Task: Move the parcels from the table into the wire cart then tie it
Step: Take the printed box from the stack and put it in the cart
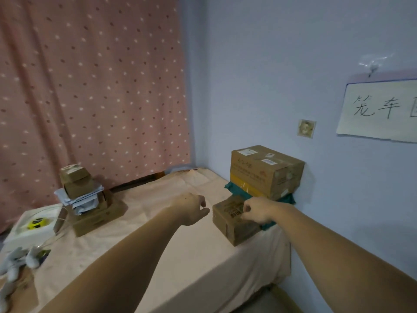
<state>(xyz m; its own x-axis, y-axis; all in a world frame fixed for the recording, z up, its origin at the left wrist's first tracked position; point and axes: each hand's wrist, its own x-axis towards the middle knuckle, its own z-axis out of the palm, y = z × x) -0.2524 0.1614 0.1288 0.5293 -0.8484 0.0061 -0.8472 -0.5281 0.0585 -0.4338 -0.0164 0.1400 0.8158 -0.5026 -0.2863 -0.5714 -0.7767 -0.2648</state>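
A small brown box lies near the right edge of the cloth-covered table. My right hand hovers over the box's top right corner, fingers curled into a fist with nothing visible inside. My left hand is just left of the box, loosely curled, thumb pointing at it, holding nothing. Behind the small box a large cardboard box sits on a green soft parcel against the wall. A second stack of parcels stands at the table's left. No wire cart is in view.
A white box with a yellow object on it sits at the table's left end, with white gloves in front of it. A pink dotted curtain hangs behind. On the right are the blue wall and a paper sign.
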